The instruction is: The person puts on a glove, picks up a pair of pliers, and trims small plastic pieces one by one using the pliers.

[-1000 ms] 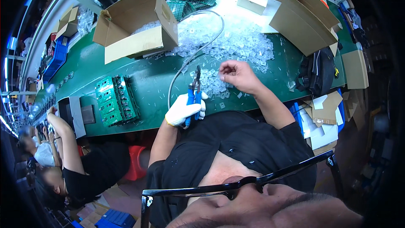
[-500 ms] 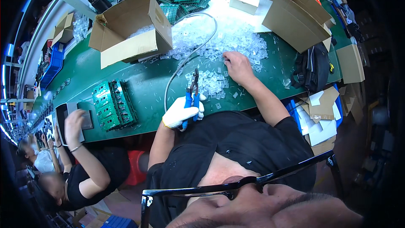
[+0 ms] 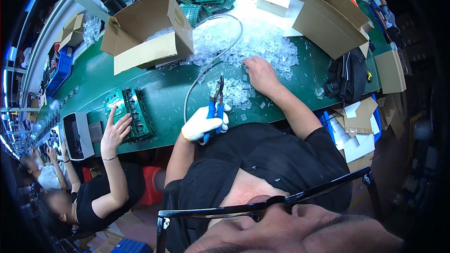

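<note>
My left hand (image 3: 201,124), in a white glove, is wrapped round the blue handles of a pair of nippers (image 3: 220,96). Their dark jaws point away from me and stand a little apart. Bare, my right hand (image 3: 262,76) rests at the near edge of a big pile of clear plastic pieces (image 3: 274,47). Its fingers are curled together; what they pinch, if anything, is hidden. Between the nippers and my right hand lies a smaller heap of clear square pieces (image 3: 239,94) on the green table (image 3: 173,96).
A grey cable (image 3: 188,94) arcs over the table. Cardboard boxes stand at the left (image 3: 145,58) and right (image 3: 326,23). Green circuit boards (image 3: 126,117) are stacked at left, touched by a co-worker's hand (image 3: 115,133). A black bag (image 3: 348,75) sits at right.
The co-worker's hand has moved right, onto the stacked circuit boards. My right hand has shifted slightly left along the pile's edge. My left hand still grips the nippers.
</note>
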